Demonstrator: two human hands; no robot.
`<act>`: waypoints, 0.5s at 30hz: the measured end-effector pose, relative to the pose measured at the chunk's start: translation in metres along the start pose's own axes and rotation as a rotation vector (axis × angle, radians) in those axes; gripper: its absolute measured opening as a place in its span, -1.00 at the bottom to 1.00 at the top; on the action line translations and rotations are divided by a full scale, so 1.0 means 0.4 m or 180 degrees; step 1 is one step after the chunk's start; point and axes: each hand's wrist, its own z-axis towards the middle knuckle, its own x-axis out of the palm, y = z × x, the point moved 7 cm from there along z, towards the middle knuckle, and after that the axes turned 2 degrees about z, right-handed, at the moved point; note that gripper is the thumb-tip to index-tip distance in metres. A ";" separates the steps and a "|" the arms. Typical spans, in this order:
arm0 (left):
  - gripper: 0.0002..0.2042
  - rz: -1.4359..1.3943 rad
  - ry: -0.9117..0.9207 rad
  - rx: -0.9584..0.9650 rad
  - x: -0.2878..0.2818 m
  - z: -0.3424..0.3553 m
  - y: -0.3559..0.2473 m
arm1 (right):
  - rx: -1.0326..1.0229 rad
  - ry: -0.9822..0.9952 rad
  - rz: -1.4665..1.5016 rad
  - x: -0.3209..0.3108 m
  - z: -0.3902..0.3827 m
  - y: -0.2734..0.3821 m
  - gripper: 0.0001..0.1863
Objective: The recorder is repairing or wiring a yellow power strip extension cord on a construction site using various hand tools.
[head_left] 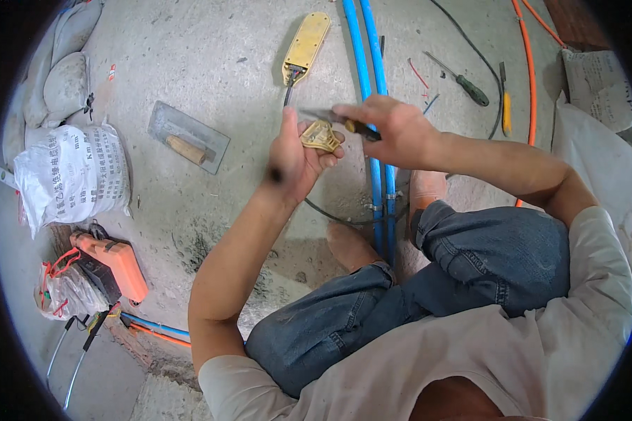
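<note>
My left hand (295, 154) is closed around a small yellow plastic piece (319, 137), its hollow inner side facing up. Just above it, my right hand (400, 130) grips a knife-like tool (359, 128) with a dark and yellow handle. Its metal blade points left over the yellow piece and is smeared by motion, so its exact kind is unclear. Beyond my hands a long yellow power strip (307, 43) lies on the floor. A dark cable (288, 93) and some wires come out of its near end, and the cable runs down behind my left hand.
Blue pipes (361, 56) run along the floor between my feet. To the right lie a green-handled screwdriver (472, 90), a yellow-handled tool (505, 112) and an orange pipe (530, 77). On the left are a trowel (188, 145), a white sack (74, 172) and an orange case (123, 266).
</note>
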 end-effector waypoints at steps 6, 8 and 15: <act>-0.47 -0.0138 0.0040 -0.0046 0.000 -0.002 0.002 | -0.0192 -0.1186 0.1081 -0.085 0.011 0.000 -0.50; -0.54 -0.0210 0.0098 -0.0011 0.021 -0.006 -0.001 | 0.1565 0.0231 0.2603 0.018 0.013 -0.072 -0.71; -0.73 0.0103 0.0052 0.0319 0.066 -0.032 -0.010 | 0.2241 0.0829 0.4129 0.092 0.009 -0.049 -0.80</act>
